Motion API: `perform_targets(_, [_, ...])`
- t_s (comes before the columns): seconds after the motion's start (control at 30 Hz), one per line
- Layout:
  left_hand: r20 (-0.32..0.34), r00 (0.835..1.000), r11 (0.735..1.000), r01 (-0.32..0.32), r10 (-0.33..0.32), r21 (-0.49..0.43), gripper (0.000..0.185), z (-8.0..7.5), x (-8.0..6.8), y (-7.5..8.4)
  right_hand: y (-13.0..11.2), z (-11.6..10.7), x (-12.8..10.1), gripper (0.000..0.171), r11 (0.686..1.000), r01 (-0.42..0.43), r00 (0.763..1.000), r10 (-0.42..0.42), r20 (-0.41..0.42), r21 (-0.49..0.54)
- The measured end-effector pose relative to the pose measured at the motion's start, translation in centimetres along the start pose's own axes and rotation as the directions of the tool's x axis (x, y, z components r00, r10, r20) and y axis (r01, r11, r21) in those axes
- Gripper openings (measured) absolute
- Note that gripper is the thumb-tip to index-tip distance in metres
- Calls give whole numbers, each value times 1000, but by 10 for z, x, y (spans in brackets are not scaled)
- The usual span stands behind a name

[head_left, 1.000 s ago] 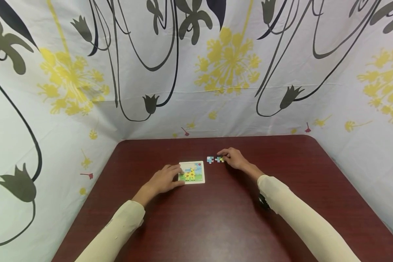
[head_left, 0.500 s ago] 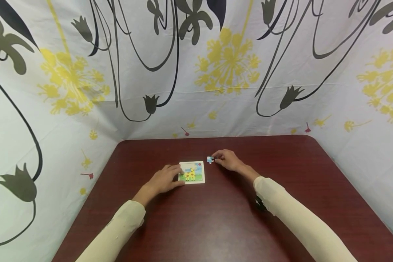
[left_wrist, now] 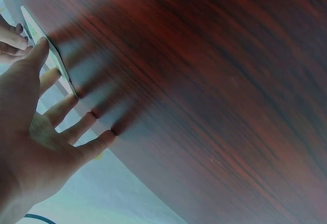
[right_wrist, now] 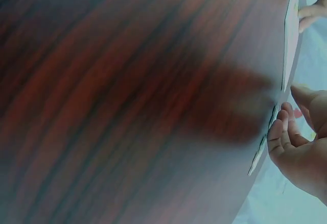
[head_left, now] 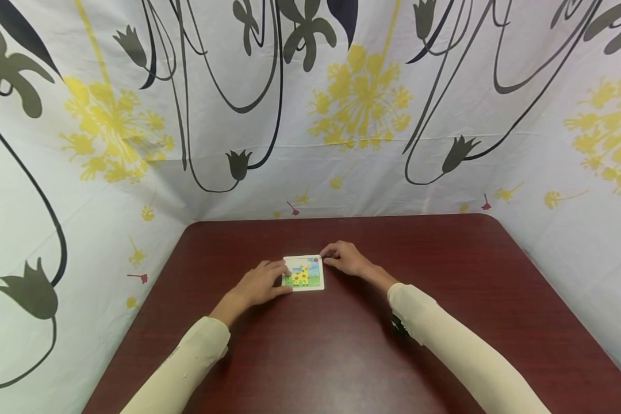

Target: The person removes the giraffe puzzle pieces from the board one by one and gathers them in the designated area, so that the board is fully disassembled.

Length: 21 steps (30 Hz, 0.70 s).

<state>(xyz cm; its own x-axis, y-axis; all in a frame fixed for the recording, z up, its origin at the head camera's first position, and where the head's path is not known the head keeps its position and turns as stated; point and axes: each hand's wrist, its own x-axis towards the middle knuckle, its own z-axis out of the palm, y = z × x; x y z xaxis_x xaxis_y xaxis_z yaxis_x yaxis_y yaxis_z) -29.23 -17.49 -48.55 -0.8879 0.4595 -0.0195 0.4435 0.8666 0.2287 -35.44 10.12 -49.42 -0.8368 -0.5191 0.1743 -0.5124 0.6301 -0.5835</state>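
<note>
A small square picture puzzle with a pale frame and a yellow giraffe lies flat on the table. My left hand rests at its left side, fingers spread, thumb at the near edge and a finger over the picture. Close by the puzzle's far right corner is my right hand, its fingers bent. The right wrist view shows loose puzzle pieces flat on the table beside those fingers, with a gap between thumb and fingers. From the head view the right hand hides the pieces.
The dark red wooden table reaches back to a patterned cloth that hangs behind and at both sides. Its far edge lies a little beyond the hands.
My right hand has moved left, over the loose puzzle pieces that showed earlier, to the puzzle's far right corner. The left hand and the puzzle have stayed put.
</note>
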Motion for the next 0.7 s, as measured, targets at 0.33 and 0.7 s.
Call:
perform_targets(0.33, [6,1000,1000,-12,12,-4,46,-1,0,-1,-11,12,5,18,996,83,996,-83,19,43])
perform_targets(0.7, [-5,1000,1000,-30,30,2,44,-2,0,-1,-18,18,7,19,992,121,991,-123,48,48])
